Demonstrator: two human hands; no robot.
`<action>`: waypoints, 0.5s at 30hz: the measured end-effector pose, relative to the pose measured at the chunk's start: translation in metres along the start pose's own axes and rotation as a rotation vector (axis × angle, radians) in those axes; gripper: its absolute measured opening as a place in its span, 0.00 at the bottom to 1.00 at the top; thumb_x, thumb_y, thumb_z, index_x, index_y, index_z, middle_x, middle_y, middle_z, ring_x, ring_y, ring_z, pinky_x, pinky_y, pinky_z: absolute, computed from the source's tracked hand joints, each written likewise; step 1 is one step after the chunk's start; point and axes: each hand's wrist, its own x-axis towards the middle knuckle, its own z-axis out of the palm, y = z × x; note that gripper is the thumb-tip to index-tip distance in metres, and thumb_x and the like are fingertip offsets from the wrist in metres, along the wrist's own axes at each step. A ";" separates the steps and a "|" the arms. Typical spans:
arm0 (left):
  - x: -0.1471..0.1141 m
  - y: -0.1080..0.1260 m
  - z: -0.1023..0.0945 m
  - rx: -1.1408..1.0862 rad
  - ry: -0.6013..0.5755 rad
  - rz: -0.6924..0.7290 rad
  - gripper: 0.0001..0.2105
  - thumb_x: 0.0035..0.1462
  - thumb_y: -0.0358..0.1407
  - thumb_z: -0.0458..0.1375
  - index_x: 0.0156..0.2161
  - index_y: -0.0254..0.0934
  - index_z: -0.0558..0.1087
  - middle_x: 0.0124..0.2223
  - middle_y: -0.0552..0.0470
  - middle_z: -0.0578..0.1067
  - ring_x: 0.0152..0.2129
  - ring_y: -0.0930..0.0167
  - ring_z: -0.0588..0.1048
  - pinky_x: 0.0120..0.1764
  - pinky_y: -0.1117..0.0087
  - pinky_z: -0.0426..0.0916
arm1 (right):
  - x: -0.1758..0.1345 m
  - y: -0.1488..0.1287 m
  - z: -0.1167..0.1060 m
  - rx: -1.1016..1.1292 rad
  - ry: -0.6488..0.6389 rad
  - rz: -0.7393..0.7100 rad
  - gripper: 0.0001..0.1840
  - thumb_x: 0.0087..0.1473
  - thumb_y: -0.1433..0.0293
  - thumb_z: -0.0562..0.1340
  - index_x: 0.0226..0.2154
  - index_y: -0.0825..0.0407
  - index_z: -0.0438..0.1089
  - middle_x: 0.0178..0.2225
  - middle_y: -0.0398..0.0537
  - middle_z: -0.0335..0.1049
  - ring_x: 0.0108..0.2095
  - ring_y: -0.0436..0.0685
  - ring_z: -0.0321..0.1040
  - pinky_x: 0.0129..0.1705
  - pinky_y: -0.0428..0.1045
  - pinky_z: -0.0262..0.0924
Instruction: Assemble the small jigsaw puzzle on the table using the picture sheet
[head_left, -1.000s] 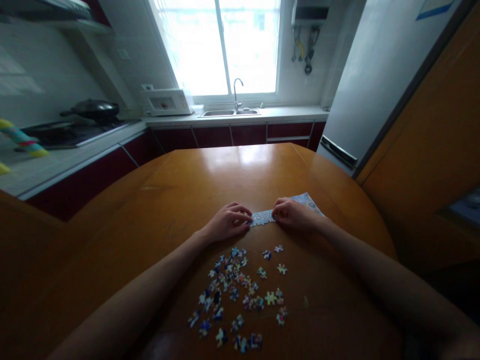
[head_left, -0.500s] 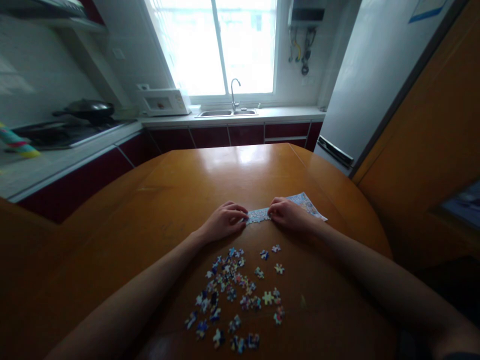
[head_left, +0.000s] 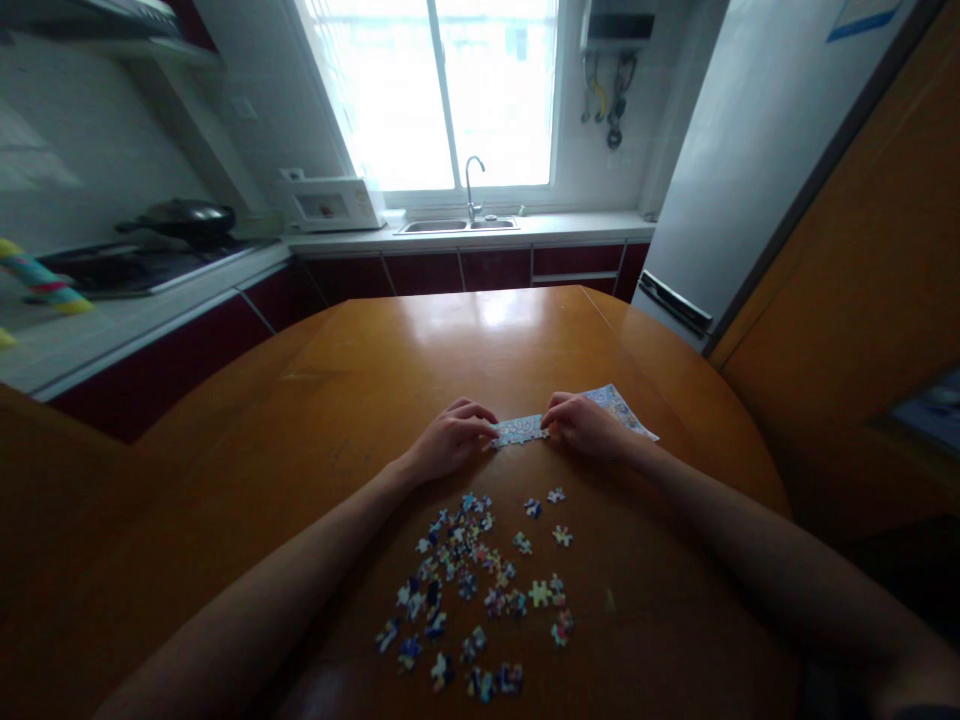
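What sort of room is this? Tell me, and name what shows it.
A kitchen, probably in a home: a double sink sits below the window, a dark pan stands on the hob, and what looks like a microwave is at the left of the sink.

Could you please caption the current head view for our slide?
Left hand and right hand flank a puzzle strip beyond scattered pieces.

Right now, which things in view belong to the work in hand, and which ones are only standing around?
In the work:
left hand and right hand, at opposite ends of the joined puzzle strip
loose puzzle pieces
probably the printed sheet

Only around:
microwave
dark pan
faucet
refrigerator
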 end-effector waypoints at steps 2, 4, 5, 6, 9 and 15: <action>0.001 0.001 -0.001 0.021 -0.018 0.008 0.12 0.62 0.28 0.55 0.41 0.45 0.81 0.44 0.49 0.77 0.43 0.67 0.70 0.47 0.63 0.67 | 0.000 -0.002 0.001 -0.004 -0.025 -0.011 0.19 0.47 0.84 0.58 0.32 0.49 0.80 0.34 0.46 0.71 0.33 0.51 0.68 0.38 0.46 0.61; 0.002 0.002 -0.001 0.051 -0.053 0.019 0.14 0.61 0.27 0.55 0.40 0.47 0.81 0.45 0.50 0.77 0.43 0.67 0.69 0.47 0.63 0.67 | 0.000 -0.002 0.003 -0.009 -0.047 -0.014 0.18 0.47 0.83 0.59 0.31 0.49 0.81 0.34 0.46 0.71 0.33 0.52 0.68 0.38 0.46 0.61; 0.002 0.002 -0.001 0.067 -0.068 0.023 0.15 0.61 0.26 0.54 0.40 0.47 0.81 0.45 0.51 0.76 0.43 0.67 0.69 0.47 0.62 0.67 | 0.000 -0.001 0.003 -0.013 -0.055 -0.013 0.18 0.48 0.83 0.59 0.32 0.49 0.81 0.33 0.47 0.71 0.33 0.52 0.68 0.38 0.46 0.61; 0.003 0.002 -0.001 0.079 -0.077 0.025 0.16 0.60 0.25 0.54 0.40 0.48 0.81 0.46 0.51 0.76 0.43 0.67 0.69 0.47 0.62 0.67 | 0.000 -0.001 0.004 -0.016 -0.059 -0.010 0.18 0.48 0.83 0.59 0.32 0.49 0.81 0.33 0.47 0.71 0.32 0.52 0.68 0.38 0.46 0.61; 0.003 0.002 0.000 0.090 -0.072 0.024 0.15 0.60 0.26 0.55 0.38 0.48 0.81 0.46 0.51 0.76 0.43 0.66 0.68 0.47 0.62 0.67 | 0.001 0.001 0.005 -0.022 -0.063 -0.003 0.19 0.48 0.83 0.58 0.32 0.50 0.81 0.34 0.48 0.72 0.32 0.52 0.68 0.38 0.46 0.61; 0.002 0.003 0.002 0.075 -0.041 0.041 0.15 0.61 0.27 0.55 0.43 0.48 0.80 0.45 0.51 0.76 0.42 0.67 0.69 0.46 0.63 0.68 | 0.001 -0.003 0.003 -0.034 -0.041 -0.002 0.18 0.48 0.84 0.58 0.32 0.51 0.80 0.33 0.48 0.73 0.32 0.52 0.69 0.38 0.46 0.61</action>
